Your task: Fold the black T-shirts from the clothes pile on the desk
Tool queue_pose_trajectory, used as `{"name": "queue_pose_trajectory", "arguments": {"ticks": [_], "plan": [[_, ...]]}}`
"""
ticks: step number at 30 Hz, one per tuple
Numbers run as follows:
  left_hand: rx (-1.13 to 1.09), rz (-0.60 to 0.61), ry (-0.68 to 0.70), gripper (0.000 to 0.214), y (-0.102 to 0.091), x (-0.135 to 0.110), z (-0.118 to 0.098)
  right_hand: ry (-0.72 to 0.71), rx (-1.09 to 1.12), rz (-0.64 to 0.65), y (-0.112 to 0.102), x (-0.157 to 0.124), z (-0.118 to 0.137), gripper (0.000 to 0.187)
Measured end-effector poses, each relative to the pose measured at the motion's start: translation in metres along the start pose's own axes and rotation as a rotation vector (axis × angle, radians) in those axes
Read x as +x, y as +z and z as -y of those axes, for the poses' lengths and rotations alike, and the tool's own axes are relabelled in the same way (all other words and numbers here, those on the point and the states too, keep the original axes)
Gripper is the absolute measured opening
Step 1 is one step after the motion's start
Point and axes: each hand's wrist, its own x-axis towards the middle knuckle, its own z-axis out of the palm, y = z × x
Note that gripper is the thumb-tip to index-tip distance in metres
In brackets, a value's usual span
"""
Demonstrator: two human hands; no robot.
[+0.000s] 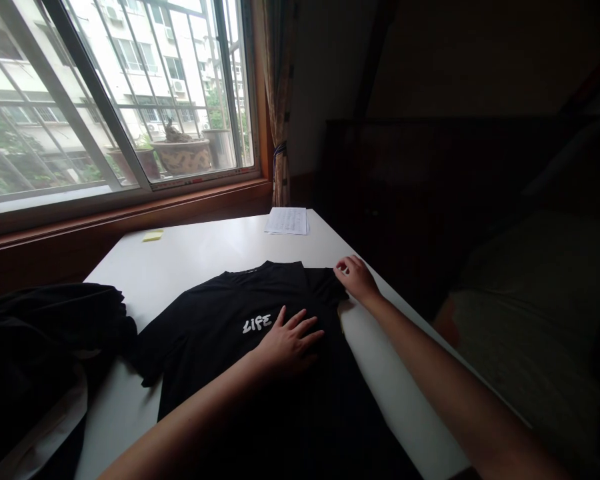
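Observation:
A black T-shirt [215, 333] with white lettering on its chest lies spread over the white table, collar toward the far side. My left hand [291, 341] rests on the chest just right of the lettering, palm down with fingers spread. At the sleeve on the right, my right hand [357, 277] pinches the cuff, thumb and fingertips closed together. The other sleeve stretches out to the left and touches the table. The lower part of the shirt runs into dark shadow near me.
Dark bunched cloth [55, 333] covers the table's left side. Papers [287, 221] and a yellow sticky-note pad [153, 235] lie toward the far edge of the white table [205, 237]. Beyond stand a barred window [130, 93] and a tied curtain [280, 120].

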Motion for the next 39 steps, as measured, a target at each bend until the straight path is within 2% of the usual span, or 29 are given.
{"name": "queue_pose_trajectory", "arguments": {"ticks": [3,5,9,12,14,17,23,26,28,32,39], "plan": [[-0.033,-0.005,0.050,0.054,-0.002,0.007,-0.015,-0.168,0.121,0.236,-0.007,-0.029,0.004,0.018],[-0.061,0.010,0.088,0.055,0.001,0.010,-0.027,-0.225,0.103,0.342,-0.006,-0.045,0.002,0.028],[-0.083,0.026,0.135,0.057,0.011,0.007,-0.042,-0.214,0.001,0.325,0.002,-0.058,-0.009,0.034],[-0.095,0.023,0.132,0.057,0.008,-0.002,-0.035,-0.204,-0.025,0.311,0.006,-0.054,-0.016,0.036],[-0.080,0.010,0.081,0.057,0.001,-0.015,-0.021,-0.200,-0.029,0.316,0.009,-0.050,-0.018,0.038],[-0.005,-0.028,-0.091,0.055,-0.013,-0.045,0.014,-0.186,-0.033,0.325,0.016,-0.046,-0.022,0.040],[0.164,-0.010,-0.519,0.054,-0.033,-0.138,0.098,-0.150,-0.043,0.305,0.030,-0.037,-0.029,0.042],[0.203,-0.002,-0.703,0.055,-0.041,-0.181,0.132,-0.142,-0.045,0.307,0.035,-0.030,-0.026,0.042],[0.211,0.016,-0.774,0.055,-0.045,-0.200,0.150,-0.142,-0.055,0.320,0.038,-0.025,-0.022,0.042],[0.234,0.033,-0.819,0.054,-0.051,-0.214,0.175,-0.152,-0.088,0.327,0.043,-0.020,-0.012,0.050],[0.223,0.131,-0.823,0.056,-0.063,-0.207,0.199,-0.146,-0.152,0.267,0.040,-0.026,-0.013,0.049]]}}
